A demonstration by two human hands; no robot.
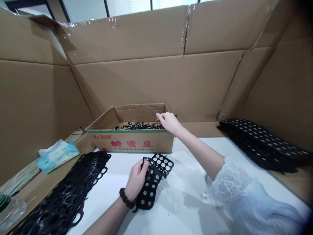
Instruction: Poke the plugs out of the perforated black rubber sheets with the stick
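My left hand (136,179) grips a black perforated rubber sheet (148,192) between thumb and fingers, above the white table (186,192). The sheet is bent, and its round holes show white where the table lies behind. My right hand (169,122) is at the right end of an open cardboard box (132,142), over its rim. Its fingers are curled closed, and whatever they may hold is hidden. Inside the box lie many small black rings (143,126), heaped toward the near wall.
A stack of black sheets with large holes (61,192) lies at the left. More dotted black sheets (264,143) are piled at the right. A tissue pack (58,156) and a clear plastic item (13,212) sit at far left. Tall cardboard walls (151,81) enclose the table.
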